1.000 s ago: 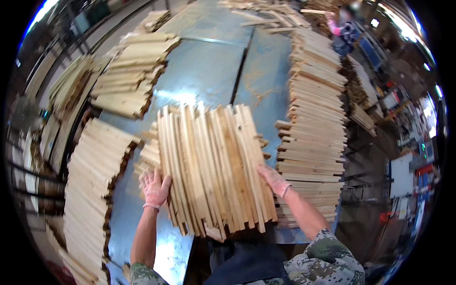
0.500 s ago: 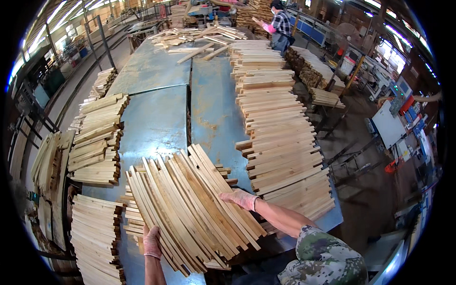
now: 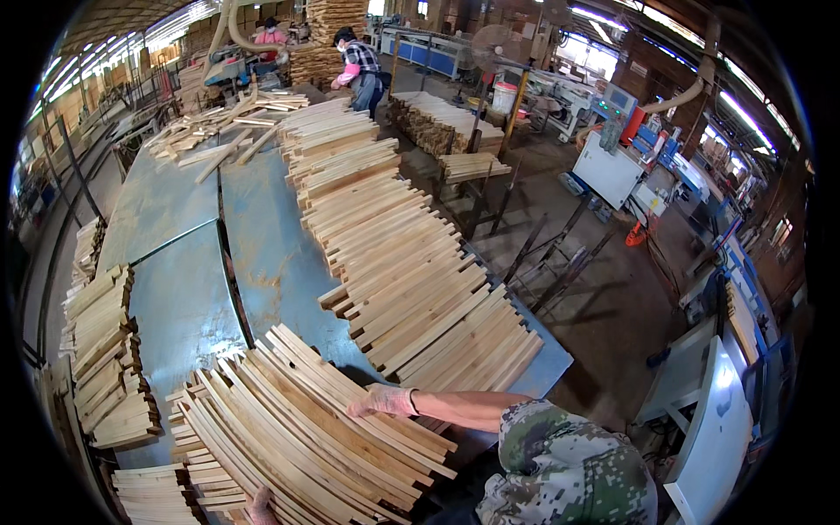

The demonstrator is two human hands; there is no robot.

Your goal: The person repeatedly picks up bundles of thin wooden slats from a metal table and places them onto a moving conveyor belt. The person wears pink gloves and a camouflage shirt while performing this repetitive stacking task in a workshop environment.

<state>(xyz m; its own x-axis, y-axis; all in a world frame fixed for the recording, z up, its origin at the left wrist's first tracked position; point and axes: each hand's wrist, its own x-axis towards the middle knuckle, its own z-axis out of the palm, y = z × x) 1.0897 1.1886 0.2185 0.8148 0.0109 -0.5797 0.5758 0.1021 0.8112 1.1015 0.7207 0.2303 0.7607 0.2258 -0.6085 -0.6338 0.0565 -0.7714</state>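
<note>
A broad batch of long, pale wooden strips (image 3: 302, 429) lies side by side at a slant in front of me. My right hand (image 3: 385, 402), in a pinkish work glove, is closed on the batch's right edge, with the fingers over the outer strips. Near the lower edge, my left hand (image 3: 261, 507) presses against the left side of the same strips; part of it is cut off by the picture. Beneath and left of the batch, the ends of shorter strips (image 3: 199, 468) stick out.
The metal tabletop (image 3: 184, 293) carries a long row of strips (image 3: 394, 236) on the right and more stacks (image 3: 109, 359) on the left. Loose pieces (image 3: 232, 131) are heaped at the far end. A co-worker (image 3: 357, 70) stands beyond. Machines (image 3: 612, 162) stand to the right.
My view has swung to the right, so the table appears farther left. Both hands keep their hold on the sides of the strips.
</note>
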